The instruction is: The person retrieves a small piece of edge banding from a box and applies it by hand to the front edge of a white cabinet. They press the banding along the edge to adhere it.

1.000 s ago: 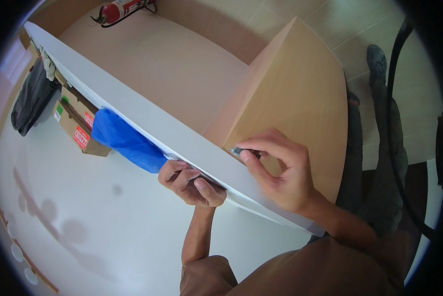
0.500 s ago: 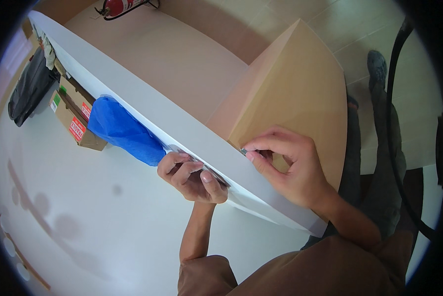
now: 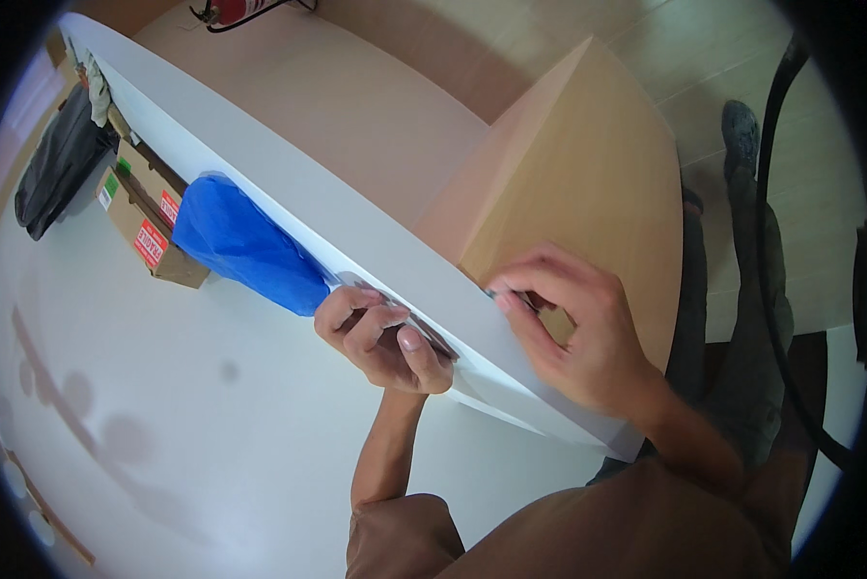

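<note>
A long white ledge runs diagonally through the view, and a light wooden panel meets it on the right. My right hand is closed in a pinch at that meeting edge. A small dark bit shows at its thumb and fingertip; its kind cannot be made out. My left hand is on the ledge's other side, palm up with curled fingers. Behind these fingers a flat dark piece lies along the ledge's side, partly hidden. Whether the hand grips it is unclear.
A blue cloth-like bag rests against the ledge, left of my left hand. Beyond it are a cardboard box and a black bag. A red fire extinguisher shows at the top. A black cable hangs at right.
Both hands appear slightly farther right in the picture, along with the ledge. The right hand's fingers have shifted a little while staying pinched at the edge.
</note>
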`<control>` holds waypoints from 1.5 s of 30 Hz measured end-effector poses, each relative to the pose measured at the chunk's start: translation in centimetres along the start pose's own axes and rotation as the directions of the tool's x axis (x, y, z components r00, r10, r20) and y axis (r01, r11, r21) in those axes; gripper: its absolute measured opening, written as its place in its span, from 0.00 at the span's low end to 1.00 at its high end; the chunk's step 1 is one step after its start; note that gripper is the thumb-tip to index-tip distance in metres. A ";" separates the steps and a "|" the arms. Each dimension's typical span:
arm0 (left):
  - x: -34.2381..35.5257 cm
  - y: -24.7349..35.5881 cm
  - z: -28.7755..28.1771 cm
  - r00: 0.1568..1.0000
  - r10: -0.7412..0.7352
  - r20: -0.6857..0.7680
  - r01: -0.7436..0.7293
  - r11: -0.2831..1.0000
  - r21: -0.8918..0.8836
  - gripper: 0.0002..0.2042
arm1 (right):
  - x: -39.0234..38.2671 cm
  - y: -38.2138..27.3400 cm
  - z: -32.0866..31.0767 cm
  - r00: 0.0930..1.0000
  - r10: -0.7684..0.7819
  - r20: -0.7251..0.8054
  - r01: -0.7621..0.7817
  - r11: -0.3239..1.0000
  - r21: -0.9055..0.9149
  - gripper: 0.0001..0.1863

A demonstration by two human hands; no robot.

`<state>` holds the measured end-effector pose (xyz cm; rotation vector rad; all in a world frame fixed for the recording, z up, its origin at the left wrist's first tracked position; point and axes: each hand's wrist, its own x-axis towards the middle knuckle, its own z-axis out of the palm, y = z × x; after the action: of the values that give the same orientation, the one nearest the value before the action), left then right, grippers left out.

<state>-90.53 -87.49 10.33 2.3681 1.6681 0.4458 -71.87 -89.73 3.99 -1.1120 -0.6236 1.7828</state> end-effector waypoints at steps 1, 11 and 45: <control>0.1 -0.1 0.0 1.000 0.003 0.001 -0.003 1.000 0.002 0.11 | -0.3 0.1 -0.2 1.000 0.012 0.000 -0.012 1.000 -0.011 0.05; 0.0 -0.4 -0.2 1.000 -0.004 0.011 0.004 1.000 -0.004 0.11 | 0.2 -0.2 -0.1 1.000 -0.019 -0.003 0.019 1.000 -0.025 0.04; 0.1 -0.5 -0.4 0.999 -0.040 0.023 0.040 0.999 0.017 0.10 | 2.4 -0.3 0.2 0.996 -0.080 0.041 0.078 0.996 0.045 0.04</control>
<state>-91.08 -87.23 10.57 2.3375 1.7121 0.3972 -72.33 -87.46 3.34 -1.0092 -0.6433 1.7475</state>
